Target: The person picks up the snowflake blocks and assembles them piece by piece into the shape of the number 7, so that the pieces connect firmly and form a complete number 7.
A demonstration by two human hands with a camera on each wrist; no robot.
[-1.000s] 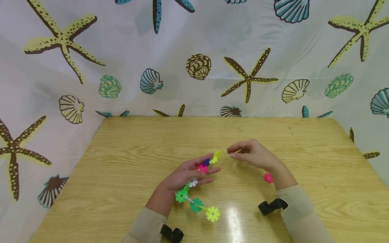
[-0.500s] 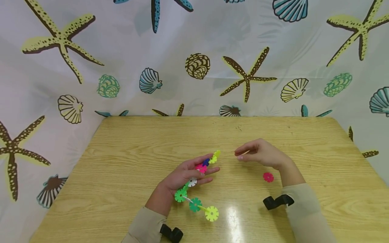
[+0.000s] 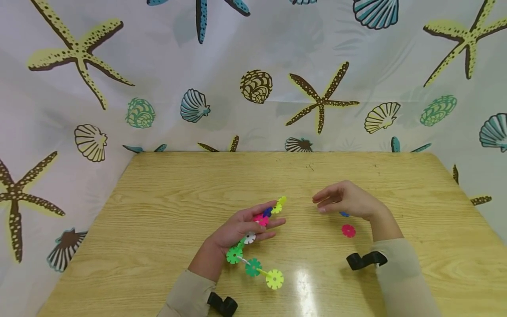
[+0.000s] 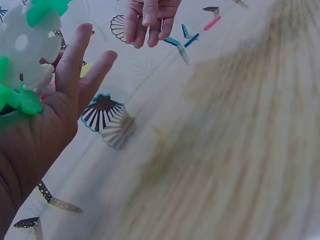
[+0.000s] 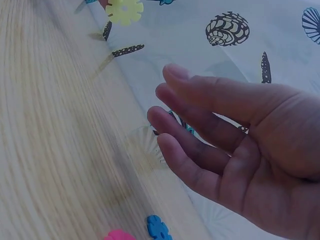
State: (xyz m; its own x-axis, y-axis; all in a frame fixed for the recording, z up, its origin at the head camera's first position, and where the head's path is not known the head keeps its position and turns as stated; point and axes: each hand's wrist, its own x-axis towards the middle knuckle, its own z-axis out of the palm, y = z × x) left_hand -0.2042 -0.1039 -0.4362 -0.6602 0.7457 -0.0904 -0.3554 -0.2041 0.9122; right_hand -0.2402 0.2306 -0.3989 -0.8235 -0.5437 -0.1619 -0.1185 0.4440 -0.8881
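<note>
A chain of notched snowflake discs (image 3: 234,255), in greens, white, pink, dark blue and yellow, lies across my left hand (image 3: 236,229). The thumb holds it against the fingers near the pink disc, while other fingers reach out straight. Its lower end hangs past the wrist to a yellow disc (image 3: 274,279); the upper end passes the fingertips. In the left wrist view, a white disc (image 4: 30,45) stands close by the palm. My right hand (image 3: 350,201) hovers to the right of the chain, fingers loosely bent and nothing between them, also plain in the right wrist view.
A loose pink disc (image 3: 348,230) lies on the wooden table (image 3: 178,185) below the right hand. Beside that hand, a blue disc (image 3: 344,214) is partly hidden. A curtain (image 3: 222,66) printed with shells and starfish rises behind the table's far edge.
My right hand has drawn away to the right from the chain's upper end. The pink disc and then part of the blue disc have come into sight. The left hand has stayed nearly still.
</note>
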